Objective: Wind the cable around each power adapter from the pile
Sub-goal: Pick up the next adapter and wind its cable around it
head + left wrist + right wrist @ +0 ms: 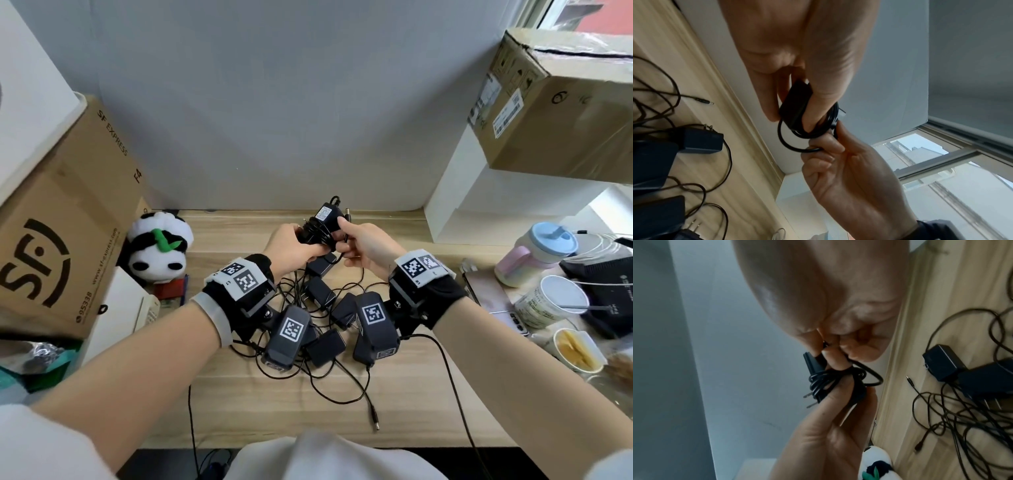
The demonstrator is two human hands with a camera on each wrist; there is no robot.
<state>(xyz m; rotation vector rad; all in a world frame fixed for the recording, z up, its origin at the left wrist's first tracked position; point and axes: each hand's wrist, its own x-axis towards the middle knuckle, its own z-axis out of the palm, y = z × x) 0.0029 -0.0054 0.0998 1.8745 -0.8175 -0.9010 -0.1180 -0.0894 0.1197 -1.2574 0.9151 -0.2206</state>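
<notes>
Above the wooden table (239,394) I hold one black power adapter (325,216) in both hands. My left hand (294,240) grips its body, fingers curled round it (794,104). Several turns of thin black cable (822,381) are wound round the adapter, whose prongs stick out to the left in the right wrist view. My right hand (349,236) pinches the free end of that cable (789,144), which forms a small loop beside the adapter. Below my wrists lies the pile of black adapters (318,298) with tangled cables; one loose barrel plug (375,416) lies nearer to me.
A large SF Express carton (68,222) and a panda plush (159,246) stand at the left. A white shelf (479,192) carries a cardboard box (555,102) at the right. Cups (534,253), a tub (555,301) and a food container (579,349) crowd the right edge.
</notes>
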